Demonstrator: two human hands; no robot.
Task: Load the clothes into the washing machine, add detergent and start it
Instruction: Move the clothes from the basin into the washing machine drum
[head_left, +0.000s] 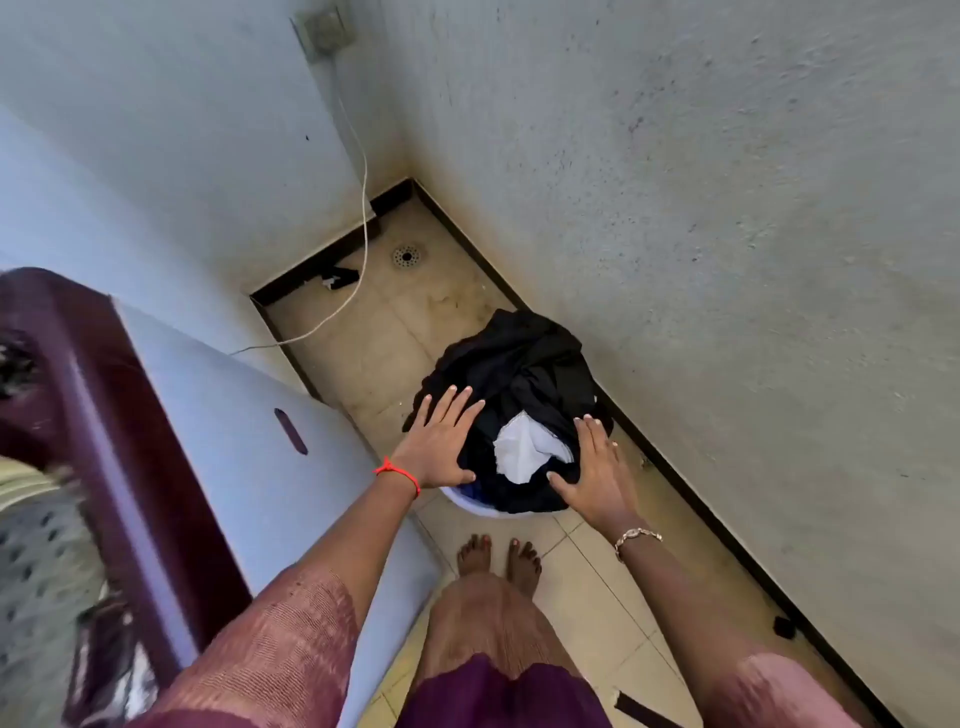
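- a heap of black cloth garments sits just right of the frame's centre, piled in a round pale-blue plastic basin on the beige floor tiles, close beside the grey wall on the right.
- the heap's long axis runs from the basin's near rim up the frame, leaning slightly right.
- a crumpled white garment shows in the heap's lower half, between the two hands.
- left hand: released, fingers straight and spread, palm flat on the heap's left flank (a red thread circles the wrist).
- right hand: also unclenched, fingers straight, lying on the heap's right side, thumb splayed onto the black cloth.
- the white top-loading washing machine with a maroon rim fills the lower left of the frame.
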